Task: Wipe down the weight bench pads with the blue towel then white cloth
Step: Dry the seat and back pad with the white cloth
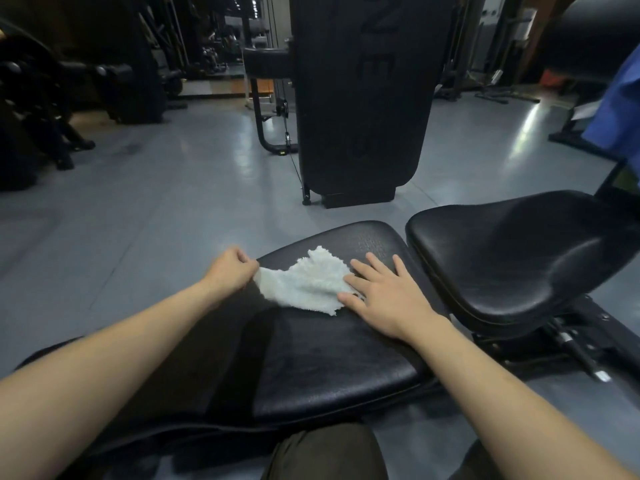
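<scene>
setting: gym floor (145, 216), grey, glossy, reflective; dark machines at 10 and 12 o'clock, dim light.
bench pad (329, 358): long black padded slab, pebbled vinyl, rounded corners, slight sheen; runs from 6 o'clock up to centre.
seat pad (512, 258): second black cushion at 3 o'clock, smoother, contoured dip, just beside the long pad with a narrow gap between.
white cloth (308, 285): lies on the far end of the bench pad, between the two hands; fluffy terry, ragged edge, crumpled, partly spread.
handling: looks light, limp, no stiffness; bunches easily, likely drags a bit on the textured vinyl. Best taken at a corner or flattened under a palm.
left hand (232, 270): curled closed, pinching the cloth's 9 o'clock corner off the pad edge.
right hand (384, 292): flat, fingers spread, not gripping; presses the cloth's 3 o'clock edge, palm on the vinyl.
blue towel (620, 109): blue fabric hanging at 2 o'clock frame edge, probably the towel; cannot confirm.
stage: judged as white-cloth pass, cloth being spread.
</scene>
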The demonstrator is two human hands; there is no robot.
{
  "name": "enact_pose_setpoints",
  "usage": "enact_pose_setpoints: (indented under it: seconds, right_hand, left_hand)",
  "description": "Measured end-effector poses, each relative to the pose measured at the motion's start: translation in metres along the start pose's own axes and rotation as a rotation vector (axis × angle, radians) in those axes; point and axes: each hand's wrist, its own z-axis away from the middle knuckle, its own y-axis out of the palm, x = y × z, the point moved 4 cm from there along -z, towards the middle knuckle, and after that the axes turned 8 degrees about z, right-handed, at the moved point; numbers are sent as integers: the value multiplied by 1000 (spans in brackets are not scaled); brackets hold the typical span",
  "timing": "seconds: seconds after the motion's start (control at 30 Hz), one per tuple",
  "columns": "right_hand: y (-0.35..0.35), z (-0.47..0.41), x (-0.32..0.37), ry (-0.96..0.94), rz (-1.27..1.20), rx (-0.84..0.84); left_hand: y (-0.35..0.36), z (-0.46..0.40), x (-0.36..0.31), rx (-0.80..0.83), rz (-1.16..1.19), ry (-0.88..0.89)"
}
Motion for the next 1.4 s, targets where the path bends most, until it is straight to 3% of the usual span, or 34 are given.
enact_pose_setpoints:
  seconds: [0.1, 0.17, 0.23, 0.53, 0.67, 0.77, 0.9, 1.03, 1.4]
  right_hand:
    - [5, -2, -5, 49, 58, -2]
    - [7, -1, -8, 69, 82, 7]
    - [9, 0, -11, 86, 91, 17]
    - [8, 9, -28, 177, 147, -28]
    - [-10, 24, -63, 282, 195, -160]
    - [-19, 38, -108, 430, 200, -136]
    - [-12, 49, -143, 451, 225, 19]
    - [-13, 42, -150, 402, 221, 24]
    - [-10, 39, -154, 400, 173, -53]
  left_hand:
    - [14, 10, -6, -126, -261, 271]
    - [37, 24, -23, -41, -230, 495]
    - [63, 31, -35, 77, -224, 585]
    - [127, 23, -29, 340, -277, 464]
    - [133, 13, -32, 490, -422, 597]
    - [136, 18, -41, 566, -490, 755]
    - [147, 40, -53, 593, -512, 889]
    - [157, 52, -59, 588, -511, 916]
    - [207, 6, -116, 515, -428, 670]
